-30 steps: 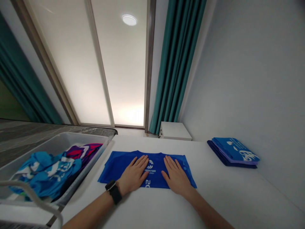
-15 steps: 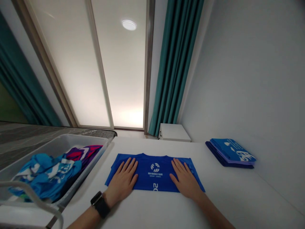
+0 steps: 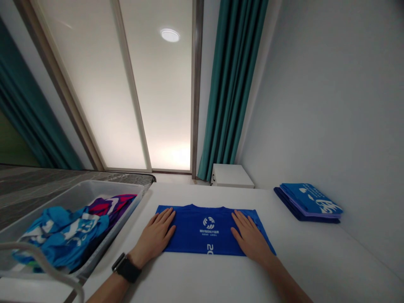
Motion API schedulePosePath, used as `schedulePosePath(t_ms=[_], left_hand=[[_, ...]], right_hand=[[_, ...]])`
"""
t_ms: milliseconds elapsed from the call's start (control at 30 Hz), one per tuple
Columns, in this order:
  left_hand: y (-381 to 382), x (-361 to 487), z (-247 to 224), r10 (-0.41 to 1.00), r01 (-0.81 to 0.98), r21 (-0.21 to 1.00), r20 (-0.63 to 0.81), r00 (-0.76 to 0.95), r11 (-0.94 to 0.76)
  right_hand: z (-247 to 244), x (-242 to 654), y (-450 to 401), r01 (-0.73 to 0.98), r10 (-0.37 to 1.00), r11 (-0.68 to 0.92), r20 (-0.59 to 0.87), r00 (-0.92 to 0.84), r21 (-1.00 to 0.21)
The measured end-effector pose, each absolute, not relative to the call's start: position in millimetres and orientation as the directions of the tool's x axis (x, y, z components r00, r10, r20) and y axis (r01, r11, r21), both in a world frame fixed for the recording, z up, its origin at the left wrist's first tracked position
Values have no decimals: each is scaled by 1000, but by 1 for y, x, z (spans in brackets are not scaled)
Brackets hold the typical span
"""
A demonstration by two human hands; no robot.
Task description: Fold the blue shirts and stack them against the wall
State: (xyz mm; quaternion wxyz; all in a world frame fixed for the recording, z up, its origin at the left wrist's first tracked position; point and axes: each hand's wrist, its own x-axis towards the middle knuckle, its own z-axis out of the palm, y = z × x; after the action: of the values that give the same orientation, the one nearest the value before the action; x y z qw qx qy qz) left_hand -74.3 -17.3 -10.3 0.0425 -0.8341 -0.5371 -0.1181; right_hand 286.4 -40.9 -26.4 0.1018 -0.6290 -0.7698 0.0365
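Observation:
A blue T-shirt (image 3: 202, 240) with a white printed logo lies folded into a wide flat shape on the white table (image 3: 189, 277). My left hand (image 3: 156, 231) rests flat over its left end, fingers stretched out and pointing away from me; a black watch (image 3: 126, 268) is on that wrist. On the shirt's right end lies my right hand (image 3: 251, 235), palm down with the fingers extended. Neither hand grips the cloth. The neckline edge is at the far side of the shirt, and parts of both ends are hidden beneath my hands.
To the left stands a translucent plastic bin (image 3: 126, 223) with crumpled blue clothes (image 3: 63, 231) and a purple-red garment (image 3: 115, 206). A stack of folded shirts (image 3: 309, 202) sits at the right by the wall (image 3: 331, 105). A pale curved bar (image 3: 41, 261) crosses the lower left.
My left hand has slid left toward the shirt's left edge, and the left sleeve part now lies tucked in line. My right hand stays flat on the right end.

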Motion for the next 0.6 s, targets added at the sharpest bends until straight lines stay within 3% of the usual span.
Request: schedulePosePath(t_ms=[233,400,600], left_hand=[[-17,-71,6,879,892,153,305,368,-426],[-8,-63,14,879,878,166,258,400,-448],[16,-38,29,877,873,151,219,428,-464]], right_hand=[[-29,290,-40,955,976,193,144,-164,-225],[-26,296,-33,946,959,214,238,-155,-244],[-8,293,-11,967,943,223,278,-182,-125]])
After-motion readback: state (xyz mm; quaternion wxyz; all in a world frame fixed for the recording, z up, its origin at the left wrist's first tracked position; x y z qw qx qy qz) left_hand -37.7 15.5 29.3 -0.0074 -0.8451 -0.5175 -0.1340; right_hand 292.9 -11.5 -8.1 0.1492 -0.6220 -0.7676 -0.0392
